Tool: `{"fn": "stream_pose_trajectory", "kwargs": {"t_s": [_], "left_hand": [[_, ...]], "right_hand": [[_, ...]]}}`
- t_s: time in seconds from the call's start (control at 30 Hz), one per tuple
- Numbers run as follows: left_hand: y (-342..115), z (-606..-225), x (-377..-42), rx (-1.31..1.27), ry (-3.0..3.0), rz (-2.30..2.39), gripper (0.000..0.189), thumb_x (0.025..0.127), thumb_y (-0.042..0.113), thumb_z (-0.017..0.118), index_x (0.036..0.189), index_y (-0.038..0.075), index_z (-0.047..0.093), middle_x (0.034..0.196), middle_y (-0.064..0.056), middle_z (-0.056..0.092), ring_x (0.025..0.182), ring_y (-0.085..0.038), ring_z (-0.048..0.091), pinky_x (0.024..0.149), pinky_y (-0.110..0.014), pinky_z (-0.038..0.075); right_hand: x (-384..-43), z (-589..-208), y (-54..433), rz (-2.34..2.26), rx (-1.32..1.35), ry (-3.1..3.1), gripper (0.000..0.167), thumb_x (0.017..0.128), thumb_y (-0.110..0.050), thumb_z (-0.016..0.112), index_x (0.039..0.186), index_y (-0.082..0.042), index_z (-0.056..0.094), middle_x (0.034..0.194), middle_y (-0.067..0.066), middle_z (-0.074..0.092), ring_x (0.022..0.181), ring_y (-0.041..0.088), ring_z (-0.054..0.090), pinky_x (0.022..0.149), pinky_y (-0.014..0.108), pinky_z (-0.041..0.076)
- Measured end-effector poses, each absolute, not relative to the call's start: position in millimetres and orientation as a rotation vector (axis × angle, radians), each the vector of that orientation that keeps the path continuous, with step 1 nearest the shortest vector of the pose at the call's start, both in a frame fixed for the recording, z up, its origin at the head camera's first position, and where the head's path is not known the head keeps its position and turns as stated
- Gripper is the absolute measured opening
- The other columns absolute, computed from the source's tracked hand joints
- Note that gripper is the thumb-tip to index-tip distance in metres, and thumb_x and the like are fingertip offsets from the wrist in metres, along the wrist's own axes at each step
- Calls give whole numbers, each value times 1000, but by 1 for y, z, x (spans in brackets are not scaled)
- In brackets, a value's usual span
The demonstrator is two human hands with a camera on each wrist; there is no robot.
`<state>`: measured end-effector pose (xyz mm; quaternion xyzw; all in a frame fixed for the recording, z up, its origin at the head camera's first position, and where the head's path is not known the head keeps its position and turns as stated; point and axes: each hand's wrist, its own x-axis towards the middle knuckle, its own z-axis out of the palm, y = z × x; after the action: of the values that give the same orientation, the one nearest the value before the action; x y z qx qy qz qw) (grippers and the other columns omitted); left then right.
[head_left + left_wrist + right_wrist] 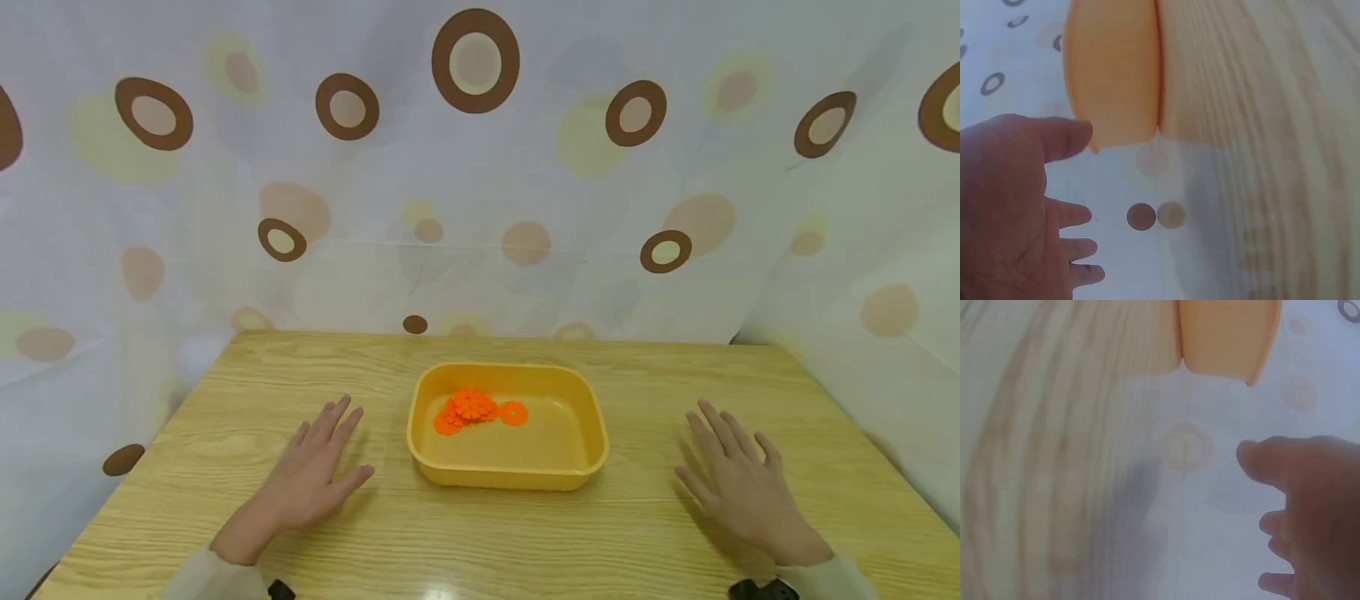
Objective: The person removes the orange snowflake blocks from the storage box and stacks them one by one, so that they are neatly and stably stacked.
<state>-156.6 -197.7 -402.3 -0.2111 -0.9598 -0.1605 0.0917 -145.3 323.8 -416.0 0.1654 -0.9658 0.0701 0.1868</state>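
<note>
In the head view a yellow plastic tray (555, 450) with rounded corners stands between the two hands. A small heap of orange flower-shaped pieces (471, 405) lies in its left half, with one flat orange ring-like piece (513, 413) beside the heap. My left hand (311, 479) is held over the table left of the tray, fingers spread and nothing in it. On the right, my right hand (738, 487) is spread the same way, apart from the tray and holding nothing. Both wrist views show the tray's outer side wall (1116, 75) beyond the thumb.
A light wood-grain table (510, 542) carries the tray. Behind it and along both sides hangs a white curtain (480, 183) printed with brown, beige and yellow circles. Pale sleeves (217, 575) and dark wrist bands (761, 590) show at the bottom edge.
</note>
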Motion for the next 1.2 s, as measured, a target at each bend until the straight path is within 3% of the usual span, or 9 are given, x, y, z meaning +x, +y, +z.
{"fn": "stream_pose_trajectory", "kwargs": {"t_s": [0.27, 0.73, 1.0, 1.2], "left_hand": [[-194, -396, -156, -702, -2794, -713, 60, 93, 26, 63, 142, 0, 41, 151, -24, 32, 134, -47, 35, 97, -67, 34], [-186, -395, -164, -678, -2830, -935, 61, 97, 25, 58, 146, -1, 34, 152, -23, 30, 138, -43, 30, 105, -60, 31], [-175, -393, -172, -696, -2816, -1047, 60, 98, 24, 55, 146, -4, 32, 149, -24, 33, 137, -42, 32, 107, -60, 29], [-167, -395, -176, -719, -2802, -1109, 59, 98, 23, 54, 145, -5, 33, 147, -25, 35, 136, -43, 34, 107, -59, 29]], "right_hand": [[-147, -415, 323, 188, 485, -2644, 64, 89, -32, 67, 139, 0, 42, 140, 23, 40, 114, 41, 47, 84, 63, 31], [-156, -407, 307, 292, 473, -2608, 50, 87, -17, 69, 129, 1, 50, 121, 21, 52, 106, 41, 48, 77, 62, 34], [-162, -392, 294, 481, 542, -2567, 43, 88, -9, 67, 127, 0, 52, 116, 18, 55, 100, 35, 50, 73, 52, 33], [-166, -390, 288, 543, 625, -2543, 39, 90, -8, 65, 126, 1, 52, 115, 17, 58, 95, 31, 54, 70, 50, 38]]}}
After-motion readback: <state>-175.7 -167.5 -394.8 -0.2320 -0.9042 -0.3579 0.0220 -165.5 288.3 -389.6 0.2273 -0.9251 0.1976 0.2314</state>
